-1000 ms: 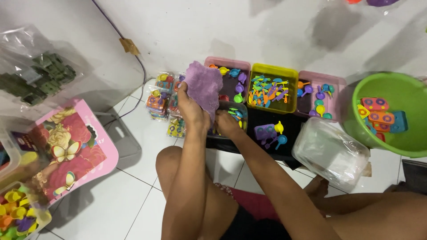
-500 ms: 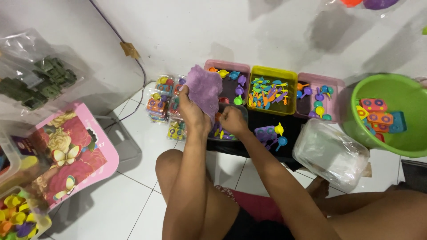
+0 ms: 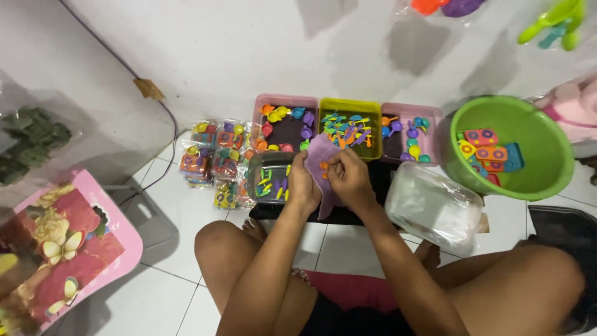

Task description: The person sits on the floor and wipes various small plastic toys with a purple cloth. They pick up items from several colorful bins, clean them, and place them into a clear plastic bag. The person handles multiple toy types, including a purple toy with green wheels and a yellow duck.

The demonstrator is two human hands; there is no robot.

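Note:
I sit on a tiled floor with both hands raised over a row of toy trays. My left hand [image 3: 303,185] grips the left edge of a purple card sheet [image 3: 321,157]. My right hand [image 3: 348,176] pinches the same sheet from the right, fingertips by a small orange piece on it. Just beyond the sheet stand a pink tray [image 3: 284,102], a yellow-green tray [image 3: 350,106] and a second pink tray [image 3: 429,114], each holding several small coloured plastic toys. A clear tub [image 3: 258,163] with more small pieces sits under my left hand.
A green basin [image 3: 535,174] with flat coloured toy pieces stands at the right. A clear plastic bag [image 3: 435,205] lies by my right knee. Packed toy bags [image 3: 211,158] are stacked at the left, by a pink flowered board [image 3: 93,249]. A cable [image 3: 155,106] runs down the white wall.
Both hands have lowered the purple sheet from in front of the trays toward me. My right hand now pinches it near the orange piece. The camera view has shifted.

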